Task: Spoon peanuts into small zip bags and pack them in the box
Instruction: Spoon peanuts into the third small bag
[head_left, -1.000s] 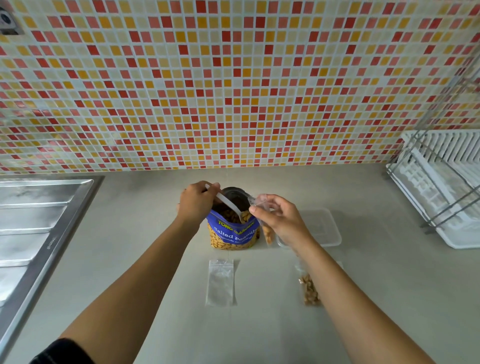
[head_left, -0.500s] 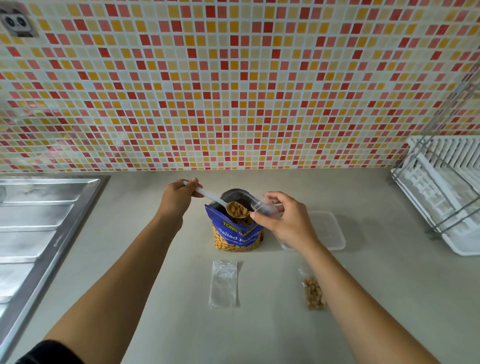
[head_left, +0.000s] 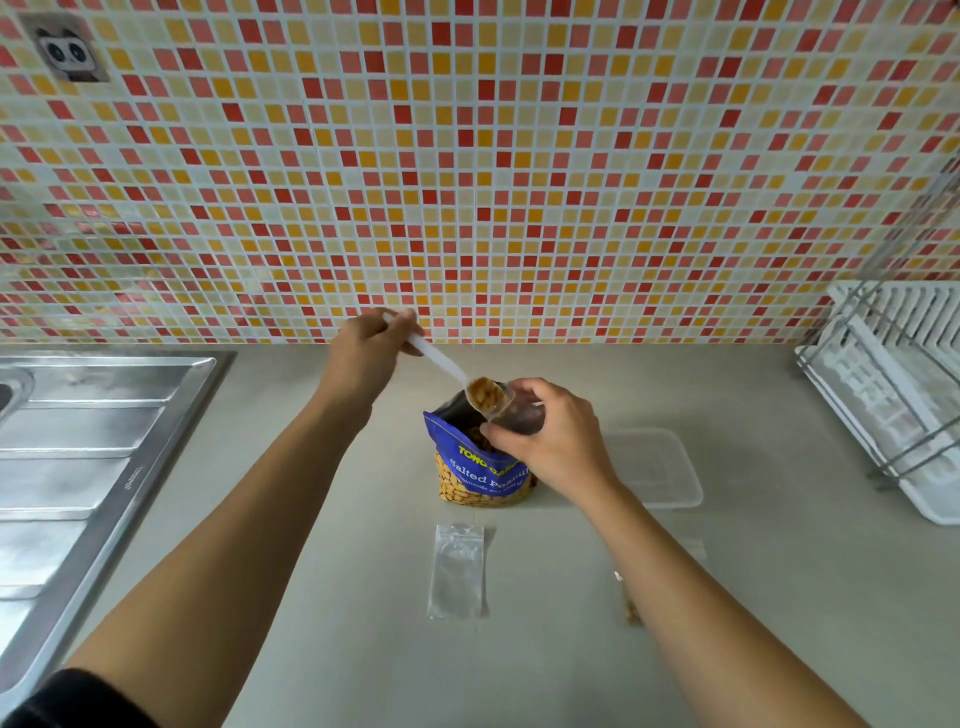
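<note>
Spoon (head_left: 439, 359) bowl-down rightward (handle upper-left)

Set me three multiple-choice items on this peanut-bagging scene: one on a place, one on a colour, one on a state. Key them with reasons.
1. Where is the clear plastic box?
A. in the sink
B. right of the peanut bag
C. on the dish rack

2. What colour is the peanut bag's upper part?
A. blue
B. green
C. white

3. What state is the spoon in?
A. empty
B. lying in the sink
C. loaded with peanuts

1 B: the box stands just right of the bag.
2 A: blue, with yellow lettering.
3 C: the left hand holds it heaped at the mouth of the small zip bag pinched by the right hand.
</note>
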